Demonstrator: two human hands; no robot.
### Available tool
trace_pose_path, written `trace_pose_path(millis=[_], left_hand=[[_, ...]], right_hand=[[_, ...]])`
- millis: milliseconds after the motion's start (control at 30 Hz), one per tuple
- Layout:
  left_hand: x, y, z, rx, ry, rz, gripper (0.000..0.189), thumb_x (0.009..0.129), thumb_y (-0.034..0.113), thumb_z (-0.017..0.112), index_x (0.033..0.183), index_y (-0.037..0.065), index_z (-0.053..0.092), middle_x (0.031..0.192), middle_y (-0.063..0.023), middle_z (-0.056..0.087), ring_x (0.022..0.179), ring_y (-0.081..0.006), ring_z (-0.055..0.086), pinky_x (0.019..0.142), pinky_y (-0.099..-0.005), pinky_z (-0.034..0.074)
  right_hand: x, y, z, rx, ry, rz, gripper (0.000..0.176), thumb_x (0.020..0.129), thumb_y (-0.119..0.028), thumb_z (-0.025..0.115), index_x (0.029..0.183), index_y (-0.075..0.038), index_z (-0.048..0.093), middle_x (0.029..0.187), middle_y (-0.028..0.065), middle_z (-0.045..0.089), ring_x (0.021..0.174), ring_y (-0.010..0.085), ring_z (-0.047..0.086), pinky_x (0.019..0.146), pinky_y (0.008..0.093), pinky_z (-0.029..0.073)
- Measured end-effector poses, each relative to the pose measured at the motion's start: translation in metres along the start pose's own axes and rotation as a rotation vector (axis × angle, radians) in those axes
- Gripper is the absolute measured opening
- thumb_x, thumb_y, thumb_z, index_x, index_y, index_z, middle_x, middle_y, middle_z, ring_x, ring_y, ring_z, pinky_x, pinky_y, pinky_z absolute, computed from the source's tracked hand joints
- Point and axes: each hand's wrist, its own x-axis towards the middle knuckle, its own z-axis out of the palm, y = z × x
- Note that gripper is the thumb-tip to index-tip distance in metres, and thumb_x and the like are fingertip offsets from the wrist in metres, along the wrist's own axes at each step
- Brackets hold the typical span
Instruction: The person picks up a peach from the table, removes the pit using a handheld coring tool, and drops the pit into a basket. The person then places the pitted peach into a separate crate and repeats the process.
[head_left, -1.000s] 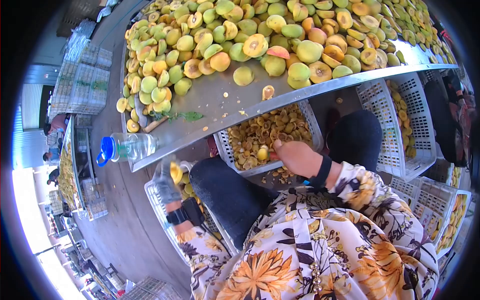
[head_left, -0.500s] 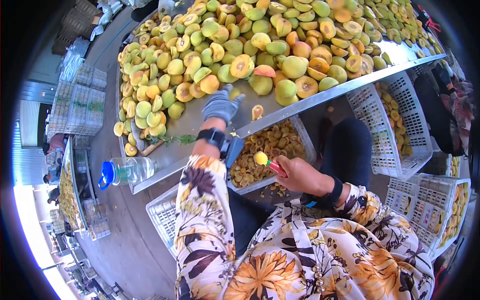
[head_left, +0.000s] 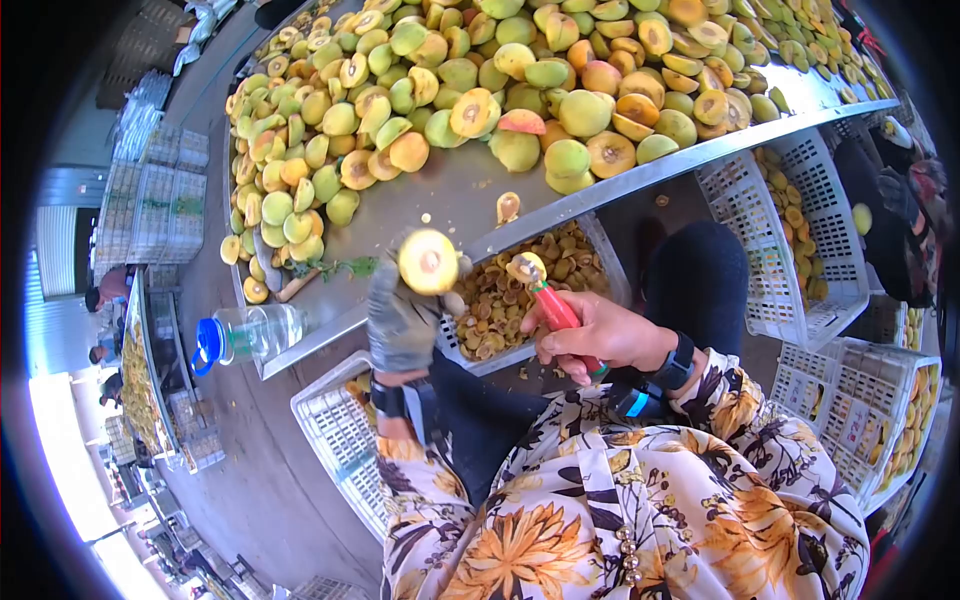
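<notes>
Currently: left hand (head_left: 400, 318), gloved, is gripping a peach half (head_left: 428, 262), cut face and pit showing to the camera, just below the desk (head_left: 440, 195) edge. Right hand (head_left: 592, 335), bare, is closing around a red-handled corer (head_left: 553, 302). The corer's long axis is running from the palm up and left, and its tip is lying just right of the peach half, apart from it. Left hand is sitting nearer, holding it. A basket (head_left: 608, 262) of pits (head_left: 545, 262) is standing beneath the tip. Peaches (head_left: 566, 157) are heaping on the desk beyond. A blue-capped bottle (head_left: 250, 335) is lying at the desk's left corner. No readable writing is showing on anything.
</notes>
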Motion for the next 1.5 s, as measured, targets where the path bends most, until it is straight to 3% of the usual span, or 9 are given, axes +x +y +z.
trace_pose_path(millis=[133,267,400,767,833,1100,1233,1400,1500], left_hand=[[-0.035,-0.04,-0.005,0.141,0.042,-0.089,0.038,0.082,0.03,0.059,0.111,0.007,0.049,0.095,-0.0138,0.059,0.079,-0.0256,0.062,0.048,-0.0315,0.053],[-0.041,-0.06,-0.002,0.323,-0.014,-0.095,0.041,0.082,0.03,0.06,0.113,0.005,0.05,0.106,-0.0087,0.057,0.096,-0.0213,0.057,0.084,-0.0333,0.048],[-0.033,-0.069,-0.005,0.134,-0.036,-0.148,0.042,0.082,0.029,0.061,0.113,0.004,0.05,0.108,-0.0099,0.056,0.094,-0.0223,0.058,0.083,-0.0342,0.048],[-0.031,-0.077,0.016,-0.012,0.292,-0.103,0.042,0.088,0.042,0.046,0.112,0.008,0.05,0.111,-0.0105,0.056,0.093,-0.0227,0.059,0.077,-0.0352,0.05],[-0.031,-0.08,0.019,-0.025,0.278,-0.162,0.048,0.088,0.045,0.045,0.115,0.006,0.051,0.105,-0.0093,0.059,0.09,-0.0211,0.058,0.081,-0.0344,0.048],[-0.04,-0.073,0.016,0.016,0.23,-0.125,0.047,0.086,0.041,0.051,0.118,0.007,0.05,0.102,-0.0062,0.058,0.082,-0.014,0.059,0.055,-0.0254,0.05],[-0.04,-0.065,0.002,-0.154,0.28,-0.161,0.041,0.084,0.04,0.054,0.111,0.009,0.052,0.1,-0.0087,0.06,0.08,-0.0201,0.061,0.052,-0.0284,0.051],[-0.031,-0.078,-0.005,-0.067,0.323,0.109,0.035,0.086,0.03,0.055,0.115,0.012,0.045,0.102,-0.0076,0.056,0.092,-0.0238,0.058,0.077,-0.0389,0.051],[-0.03,-0.08,-0.007,0.056,0.226,0.125,0.037,0.086,0.03,0.054,0.116,0.011,0.044,0.105,-0.0067,0.055,0.096,-0.0247,0.056,0.079,-0.0404,0.051]], right_hand=[[0.002,0.002,0.008,0.212,-0.171,0.022,0.024,0.086,-0.01,0.051,0.108,-0.002,0.045,0.077,0.0087,0.054,0.043,0.0062,0.044,0.037,0.0212,0.042],[0.001,0.006,0.01,0.318,-0.246,0.152,0.023,0.09,-0.017,0.047,0.108,-0.002,0.047,0.072,0.0061,0.053,0.039,0.0024,0.037,0.033,0.0198,0.037],[0.001,0.009,0.012,0.389,-0.276,0.211,0.021,0.091,-0.019,0.047,0.104,-0.002,0.047,0.068,0.0059,0.052,0.038,0.0034,0.036,0.032,0.0201,0.036],[0.027,0.023,0.022,-0.486,0.596,-0.187,0.03,0.08,-0.014,0.063,0.102,-0.001,0.047,0.064,0.0029,0.051,0.04,0.0066,0.045,0.037,0.0221,0.038],[0.044,0.033,0.016,-0.963,0.638,-0.726,0.029,0.08,-0.014,0.063,0.101,-0.002,0.048,0.065,0.0029,0.051,0.04,0.0068,0.044,0.037,0.0223,0.037],[0.042,0.01,0.01,-0.295,0.454,-0.198,0.021,0.082,-0.01,0.057,0.098,-0.002,0.047,0.061,0.0005,0.049,0.036,0.006,0.042,0.034,0.022,0.035],[0.032,0.012,0.012,-0.828,0.525,-0.333,0.024,0.082,-0.012,0.06,0.101,-0.001,0.051,0.063,0.0003,0.051,0.045,0.0046,0.049,0.038,0.0212,0.038],[0.025,0.035,0.015,-1.092,0.401,-0.297,0.036,0.076,-0.019,0.066,0.099,0.002,0.05,0.07,0.0221,0.056,0.065,0.0365,0.057,0.058,0.0381,0.044],[0.028,0.042,0.021,-1.067,0.451,-0.3,0.035,0.077,-0.019,0.065,0.098,0.003,0.048,0.071,0.0224,0.057,0.065,0.0367,0.058,0.057,0.0374,0.044]])
